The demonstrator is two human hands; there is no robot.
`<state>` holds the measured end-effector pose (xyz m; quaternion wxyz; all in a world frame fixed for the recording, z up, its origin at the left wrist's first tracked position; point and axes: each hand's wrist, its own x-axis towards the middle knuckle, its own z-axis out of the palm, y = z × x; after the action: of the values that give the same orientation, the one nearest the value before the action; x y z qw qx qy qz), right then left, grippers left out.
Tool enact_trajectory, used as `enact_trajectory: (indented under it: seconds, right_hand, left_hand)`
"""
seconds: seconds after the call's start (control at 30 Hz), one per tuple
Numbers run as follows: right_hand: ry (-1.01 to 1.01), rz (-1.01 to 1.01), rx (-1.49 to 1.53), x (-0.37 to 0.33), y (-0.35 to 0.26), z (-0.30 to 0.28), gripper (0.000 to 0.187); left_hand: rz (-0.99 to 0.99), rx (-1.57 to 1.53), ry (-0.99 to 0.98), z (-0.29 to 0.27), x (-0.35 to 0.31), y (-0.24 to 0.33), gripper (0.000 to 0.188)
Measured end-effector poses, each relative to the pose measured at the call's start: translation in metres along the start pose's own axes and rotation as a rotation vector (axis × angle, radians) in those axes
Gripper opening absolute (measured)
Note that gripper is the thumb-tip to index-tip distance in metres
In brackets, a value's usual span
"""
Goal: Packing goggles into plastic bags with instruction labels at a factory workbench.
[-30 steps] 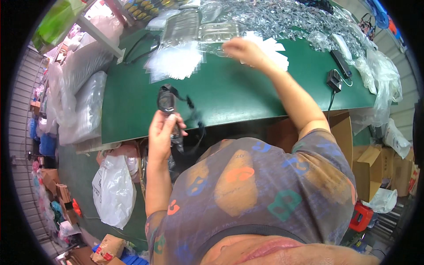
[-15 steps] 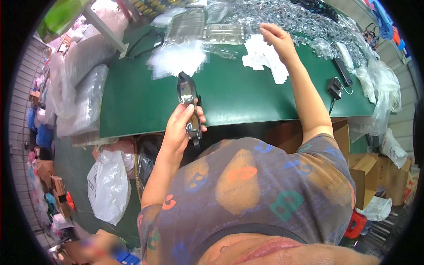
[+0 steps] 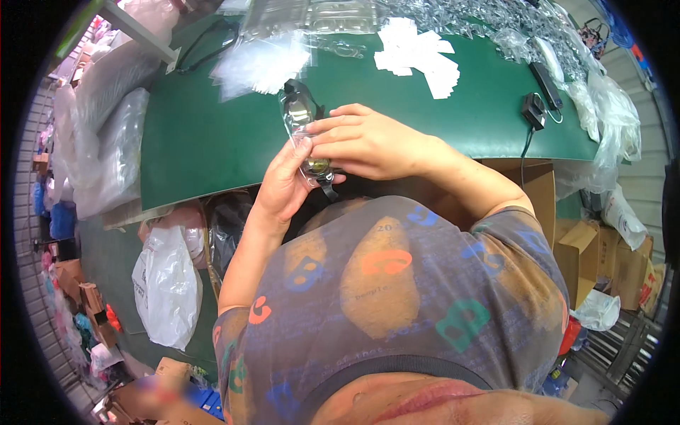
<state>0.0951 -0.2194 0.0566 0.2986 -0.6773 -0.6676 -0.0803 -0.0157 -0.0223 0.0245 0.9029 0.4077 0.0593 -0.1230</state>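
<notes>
A pair of dark swim goggles [image 3: 299, 108] with a black strap is held upright near the table's front edge by my left hand [image 3: 282, 176]. Its thumb lies across the front, with the fingers behind. My right hand [image 3: 372, 145] reaches in from the right, fingers pressed together over the middle of the goggles. Along their left side shows the edge of a thin clear plastic piece [image 3: 288, 126], lying against the lenses under my right fingertips. The lower lens is partly covered by my hands.
On the green table [image 3: 234, 142] lie clear bags [image 3: 263, 65], white paper slips [image 3: 414, 53] and clear trays [image 3: 276, 18]. A heap of clear plastic pieces [image 3: 453, 23] spreads at the back. A black adapter [image 3: 533, 112] with a cable and plastic wrap [image 3: 613, 120] are at right.
My right hand has come from beside the heap at the back to the goggles. A clear plastic piece now lies against them. The left hand still holds the goggles.
</notes>
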Motion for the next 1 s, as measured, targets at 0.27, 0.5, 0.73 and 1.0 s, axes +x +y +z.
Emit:
enact_trajectory:
  seconds: [0.27,0.5,0.73,1.0]
  right_hand:
    - [0.362,1.030,-0.398,-0.101,0.147,-0.072,0.050]
    - [0.115,1.168,-0.429,-0.116,0.180,-0.059,0.051]
    - [0.230,1.282,-0.149,-0.135,0.200,-0.070,0.034]
    - [0.283,1.280,-0.207,-0.130,0.189,-0.093,0.036]
  left_hand:
    - [0.126,0.156,0.027,-0.005,0.003,-0.003,0.046]
    - [0.108,0.059,0.010,0.003,-0.003,0.001,0.044]
    - [0.125,0.104,0.031,-0.005,-0.006,-0.003,0.043]
    - [0.118,0.096,0.043,-0.008,-0.005,-0.004,0.043]
